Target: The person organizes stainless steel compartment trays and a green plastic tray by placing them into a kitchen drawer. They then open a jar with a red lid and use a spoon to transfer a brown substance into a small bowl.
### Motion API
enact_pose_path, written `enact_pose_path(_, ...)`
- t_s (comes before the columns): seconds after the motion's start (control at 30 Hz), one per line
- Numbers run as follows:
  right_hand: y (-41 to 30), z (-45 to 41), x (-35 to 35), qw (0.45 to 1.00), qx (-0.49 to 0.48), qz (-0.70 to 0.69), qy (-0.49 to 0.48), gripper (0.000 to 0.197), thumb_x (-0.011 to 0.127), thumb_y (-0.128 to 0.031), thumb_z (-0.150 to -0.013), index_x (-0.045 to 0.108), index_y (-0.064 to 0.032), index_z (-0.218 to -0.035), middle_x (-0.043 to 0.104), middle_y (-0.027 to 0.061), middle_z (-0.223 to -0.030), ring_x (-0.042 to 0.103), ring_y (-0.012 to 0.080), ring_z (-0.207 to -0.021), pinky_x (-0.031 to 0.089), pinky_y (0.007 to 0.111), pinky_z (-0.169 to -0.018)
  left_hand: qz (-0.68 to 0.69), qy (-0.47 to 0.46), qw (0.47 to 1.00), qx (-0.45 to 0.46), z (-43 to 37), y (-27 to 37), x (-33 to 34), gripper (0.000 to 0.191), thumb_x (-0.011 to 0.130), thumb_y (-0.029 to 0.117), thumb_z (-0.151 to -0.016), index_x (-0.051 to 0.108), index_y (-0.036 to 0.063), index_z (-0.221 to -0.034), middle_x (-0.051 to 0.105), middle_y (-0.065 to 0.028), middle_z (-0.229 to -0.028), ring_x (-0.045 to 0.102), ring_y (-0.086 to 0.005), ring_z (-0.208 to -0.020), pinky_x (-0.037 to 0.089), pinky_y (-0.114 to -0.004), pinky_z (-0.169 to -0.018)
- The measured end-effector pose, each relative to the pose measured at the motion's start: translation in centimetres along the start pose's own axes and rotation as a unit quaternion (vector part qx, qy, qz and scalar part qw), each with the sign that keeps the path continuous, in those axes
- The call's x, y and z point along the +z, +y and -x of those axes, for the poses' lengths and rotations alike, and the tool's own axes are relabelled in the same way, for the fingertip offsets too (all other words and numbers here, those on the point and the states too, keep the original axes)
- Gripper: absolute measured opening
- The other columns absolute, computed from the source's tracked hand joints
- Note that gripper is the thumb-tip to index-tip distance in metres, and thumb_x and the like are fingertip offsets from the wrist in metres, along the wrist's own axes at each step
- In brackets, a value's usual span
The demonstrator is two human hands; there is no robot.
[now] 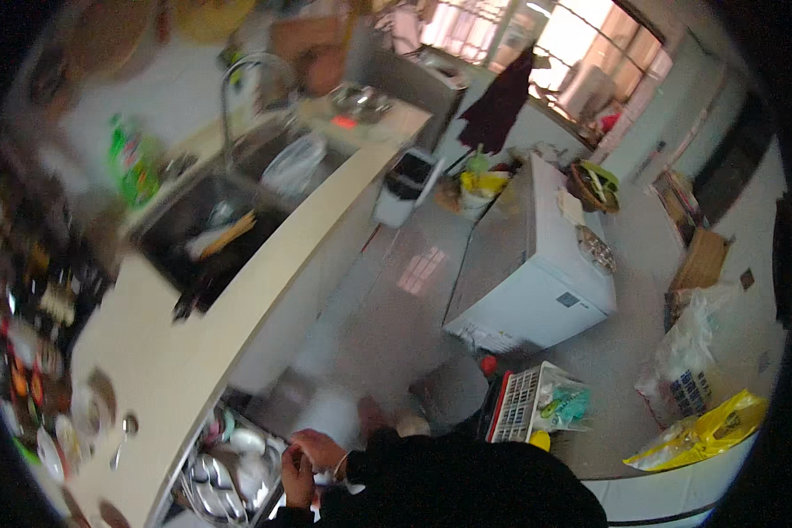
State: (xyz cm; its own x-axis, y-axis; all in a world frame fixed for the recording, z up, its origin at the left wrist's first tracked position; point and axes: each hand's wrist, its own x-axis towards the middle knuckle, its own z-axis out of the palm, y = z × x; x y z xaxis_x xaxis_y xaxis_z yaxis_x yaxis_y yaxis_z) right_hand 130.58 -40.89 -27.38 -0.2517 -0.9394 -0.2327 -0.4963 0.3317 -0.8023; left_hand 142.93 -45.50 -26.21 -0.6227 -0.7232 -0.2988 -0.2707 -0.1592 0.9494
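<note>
An open drawer below the counter holds bowls and other shiny dishes, with a white bowl near its far end. My left hand and my right hand come together at the drawer's right edge, fingers touching or overlapping. A bracelet shows on the right wrist. Blur hides whether anything small lies between the fingers. Black sleeves cover both arms.
The cream countertop curves along the left, with a dark sink, faucet and green bottle. Across the floor stand a white chest-like appliance, a trash bin, a white plastic basket and a yellow bag.
</note>
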Motion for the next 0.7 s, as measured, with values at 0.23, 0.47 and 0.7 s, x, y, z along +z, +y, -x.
enact_pose_path(0.23, 7.0, -3.7, -13.4, 0.867, -0.024, -0.367, 0.336, 0.029, 0.052, -0.025, -0.085, 0.051, -0.0002, -0.1, 0.056, 0.0195, -0.097, 0.055, 0.0346, -0.089, 0.044, 0.042, -0.077, 0.294, -0.096, 0.951, 0.02, -12.6, 9.4, 18.1, 0.036, 0.051, 0.019, -0.09, 0.043, 0.002, -0.12, 0.052, -0.0084, -0.106, 0.052, -0.0173, -0.096, 0.043, -0.029, -0.082)
enact_pose_path(0.47, 14.8, 0.5, -27.9, 0.864, 0.012, -0.15, 0.481, 0.029, 0.055, -0.022, -0.081, 0.053, 0.0, -0.1, 0.061, 0.017, -0.089, 0.058, 0.0355, -0.084, 0.047, 0.041, -0.073, 0.017, -0.217, 0.96, 0.179, -17.5, 17.1, 32.6, 0.035, 0.053, 0.017, -0.09, 0.046, -0.0006, -0.12, 0.052, -0.0105, -0.109, 0.052, -0.02, -0.099, 0.044, -0.032, -0.086)
enact_pose_path(0.7, 21.7, 1.4, -40.4, 0.835, 0.127, -0.259, 0.469, 0.031, 0.055, -0.022, -0.08, 0.055, -0.0009, -0.103, 0.06, 0.019, -0.092, 0.057, 0.0371, -0.086, 0.047, 0.043, -0.072, -0.14, -0.383, 0.874, 0.263, -26.3, 20.0, 42.6, 0.041, 0.058, 0.013, -0.086, 0.045, -0.0005, -0.122, 0.05, -0.0141, -0.114, 0.054, -0.0233, -0.102, 0.046, -0.034, -0.086)
